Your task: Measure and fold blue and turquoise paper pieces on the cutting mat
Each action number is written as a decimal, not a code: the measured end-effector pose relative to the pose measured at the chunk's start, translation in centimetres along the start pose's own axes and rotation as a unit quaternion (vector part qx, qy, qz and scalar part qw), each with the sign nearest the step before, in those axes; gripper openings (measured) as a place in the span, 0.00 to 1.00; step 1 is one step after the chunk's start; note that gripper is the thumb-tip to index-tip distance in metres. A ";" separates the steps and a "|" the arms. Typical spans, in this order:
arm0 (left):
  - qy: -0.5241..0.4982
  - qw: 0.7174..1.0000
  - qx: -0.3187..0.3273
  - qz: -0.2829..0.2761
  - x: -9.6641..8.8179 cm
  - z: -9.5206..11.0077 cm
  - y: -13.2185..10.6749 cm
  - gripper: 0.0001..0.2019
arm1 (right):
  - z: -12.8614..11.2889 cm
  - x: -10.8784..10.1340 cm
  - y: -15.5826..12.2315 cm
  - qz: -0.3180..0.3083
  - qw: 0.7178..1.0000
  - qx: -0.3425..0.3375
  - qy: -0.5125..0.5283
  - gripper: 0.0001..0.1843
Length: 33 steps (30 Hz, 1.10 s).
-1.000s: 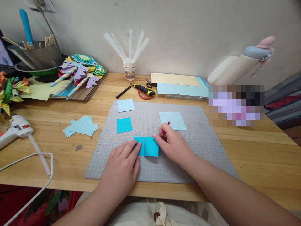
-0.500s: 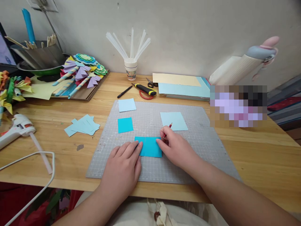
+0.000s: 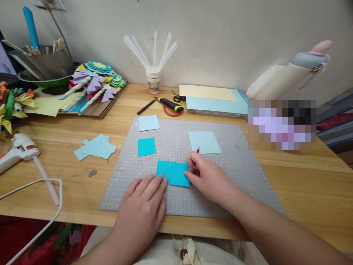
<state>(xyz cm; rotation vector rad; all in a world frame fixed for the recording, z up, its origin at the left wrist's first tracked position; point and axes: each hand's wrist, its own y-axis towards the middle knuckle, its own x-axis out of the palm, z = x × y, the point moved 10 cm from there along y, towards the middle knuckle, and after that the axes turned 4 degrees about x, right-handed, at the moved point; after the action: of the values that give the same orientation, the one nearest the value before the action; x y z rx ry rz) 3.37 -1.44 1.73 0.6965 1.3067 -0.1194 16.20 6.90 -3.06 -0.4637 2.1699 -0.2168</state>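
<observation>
A bright blue rectangle of paper [image 3: 176, 173] lies on the grey cutting mat [image 3: 237, 176], with a short line or slit at its top edge. My left hand [image 3: 145, 197] lies flat, its fingertips on the paper's lower left edge. My right hand [image 3: 205, 173] holds a short red pencil [image 3: 198, 151] in its curled fingers, while its thumb touches the paper's right edge. Beyond lie a bright blue square [image 3: 147, 147], a pale blue piece [image 3: 149, 123] and a larger pale blue sheet [image 3: 204, 142].
Pale blue scraps [image 3: 96, 146] and a white glue gun [image 3: 26, 147] with its cord are on the left. Behind the mat are a black pen [image 3: 146, 107], a yellow-black cutter [image 3: 169, 104], scissors [image 3: 178, 96], stacked paper [image 3: 217, 106] and paper cups [image 3: 153, 81] holding white sticks.
My left hand has slid slightly toward me, uncovering the paper's left end. The right end of the paper has shifted slightly toward me, and the pencil is tilted a little differently.
</observation>
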 end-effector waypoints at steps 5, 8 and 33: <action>0.004 1.000 0.000 -0.008 0.2 0.0 -0.1 0.15 | -0.2 0.3 -0.1 -0.019 1.000 -0.004 -0.013 0.11; 0.003 1.000 0.002 -0.009 0.1 0.2 -0.2 0.15 | -0.2 0.1 0.0 -0.017 0.999 -0.012 -0.039 0.11; -0.123 0.942 -0.273 -0.149 0.6 -13.7 3.8 0.12 | -0.7 -0.7 0.5 0.031 0.996 -0.071 -0.048 0.07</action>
<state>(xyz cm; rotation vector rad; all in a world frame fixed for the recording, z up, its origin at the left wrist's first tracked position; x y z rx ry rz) -6.23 9.04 1.49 0.0042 1.1234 -0.0792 15.89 7.63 -2.29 -0.4773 2.1101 -0.0058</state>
